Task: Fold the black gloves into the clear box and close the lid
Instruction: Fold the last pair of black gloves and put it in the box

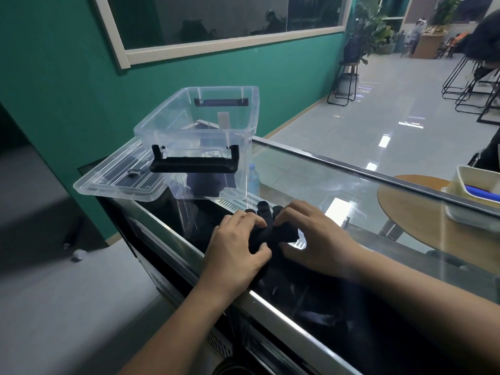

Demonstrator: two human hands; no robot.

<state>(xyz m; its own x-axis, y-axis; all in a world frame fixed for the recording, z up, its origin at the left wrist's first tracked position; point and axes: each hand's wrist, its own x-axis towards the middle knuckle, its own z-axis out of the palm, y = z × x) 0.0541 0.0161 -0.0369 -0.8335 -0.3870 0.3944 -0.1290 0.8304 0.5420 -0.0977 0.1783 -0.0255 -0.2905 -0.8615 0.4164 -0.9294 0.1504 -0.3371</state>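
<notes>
A black glove (273,231) lies on the glass counter top, its fingertips pointing toward the clear box. My left hand (238,247) pinches its left side between curled fingers and thumb. My right hand (313,236) grips its right side the same way. The clear box (243,158) stands open just behind, with black handles, and a dark folded item (205,185) shows through its near wall. Its clear lid (121,177) lies flat at the box's left, partly under it.
The glass counter (351,201) has a metal front edge (270,301) near my wrists. A round wooden table (411,212) with a white tray (470,204) stands at the right. Stools and plants are far back on the tiled floor.
</notes>
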